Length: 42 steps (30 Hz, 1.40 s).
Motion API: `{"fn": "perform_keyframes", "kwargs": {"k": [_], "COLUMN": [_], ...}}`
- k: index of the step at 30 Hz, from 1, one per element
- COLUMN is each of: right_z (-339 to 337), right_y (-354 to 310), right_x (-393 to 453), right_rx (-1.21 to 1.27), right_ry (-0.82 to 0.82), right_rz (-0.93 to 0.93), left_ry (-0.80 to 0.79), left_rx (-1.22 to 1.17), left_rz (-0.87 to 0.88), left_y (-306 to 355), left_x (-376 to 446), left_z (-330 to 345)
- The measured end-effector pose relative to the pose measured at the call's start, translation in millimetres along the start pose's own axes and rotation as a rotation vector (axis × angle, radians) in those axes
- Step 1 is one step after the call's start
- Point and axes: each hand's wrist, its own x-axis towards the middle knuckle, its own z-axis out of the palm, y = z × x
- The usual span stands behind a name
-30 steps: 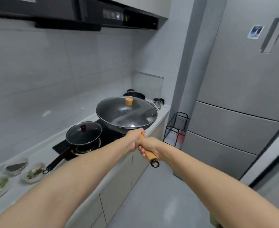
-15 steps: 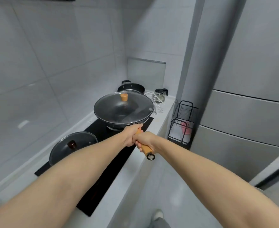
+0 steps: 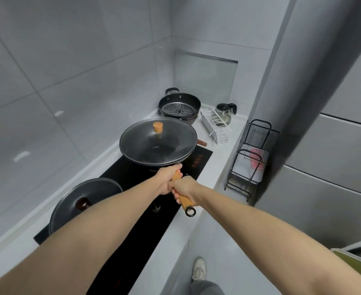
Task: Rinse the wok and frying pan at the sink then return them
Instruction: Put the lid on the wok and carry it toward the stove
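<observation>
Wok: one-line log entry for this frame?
wok: lidded, over cooktop | left hand + right hand: both gripping wooden handle | frying pan: lidded, untouched

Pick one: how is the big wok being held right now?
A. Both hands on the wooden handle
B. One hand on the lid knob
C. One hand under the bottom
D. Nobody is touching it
A: the left hand and the right hand are both wrapped around the wooden handle of the wok, while its lid knob is untouched.
</observation>
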Motion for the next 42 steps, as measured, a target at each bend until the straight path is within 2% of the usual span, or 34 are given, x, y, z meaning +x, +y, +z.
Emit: {"fn": "perform_keyframes", "kwargs": {"k": [11, 16, 21, 29, 42], "right_z": [20, 45, 68, 85, 90], "right_y": [-5, -12, -21, -31, -30], "right_x": [32, 29, 38, 55, 78], "right_rx": [0.052, 0.156, 0.006, -0.059, -0.074], "right_ry": [-0.022, -0.068, -0.151, -0.157, -0.101], "right_rz": [0.031, -0.039, -0.08, -0.082, -0.063], "left_ry": [-0.029, -0.161, -0.246, -0.096, -0.041], "left_rx": [0.026, -0.037, -0.028, -0.015, -0.019], "left_rz": [0.013, -0.093, -0.149, -0.083, -0.088], "left_y": [7, -6, -25, -33, -31], "left_x": [18, -13, -48, -53, -40], "left_z": [-28, -70, -101, -122, -125]}}
